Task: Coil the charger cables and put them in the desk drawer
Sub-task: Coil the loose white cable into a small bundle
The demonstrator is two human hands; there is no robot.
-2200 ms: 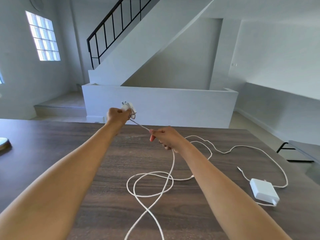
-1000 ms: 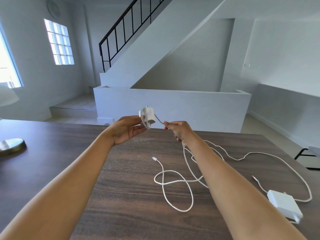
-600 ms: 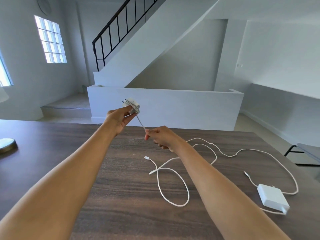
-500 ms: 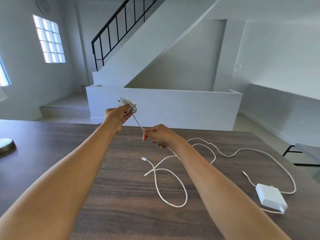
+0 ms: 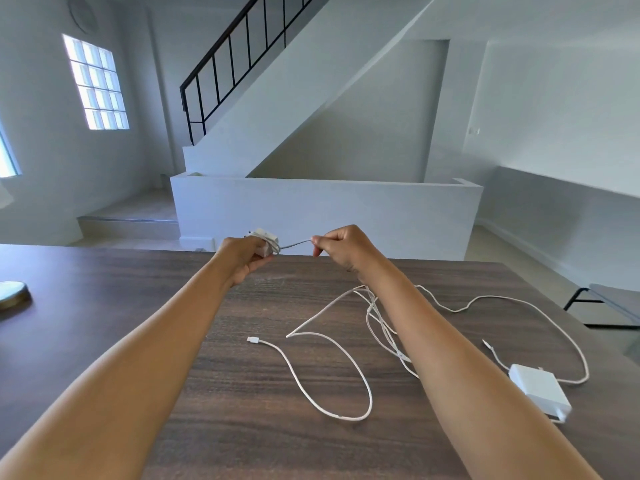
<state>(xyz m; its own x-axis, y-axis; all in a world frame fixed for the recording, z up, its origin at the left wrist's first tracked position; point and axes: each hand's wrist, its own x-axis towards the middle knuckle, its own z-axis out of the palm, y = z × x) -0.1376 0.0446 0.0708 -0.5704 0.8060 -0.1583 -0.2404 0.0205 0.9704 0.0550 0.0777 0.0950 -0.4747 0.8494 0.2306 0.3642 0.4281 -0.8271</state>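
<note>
White cable trails in loose loops across the dark wood desk. Above the desk's far edge, the left hand grips a small charger with cable wound round it, while the right hand pinches the strand leading from it. A second, larger charger lies at right with its own cable.

Home (staircase, wooden desk)
</note>
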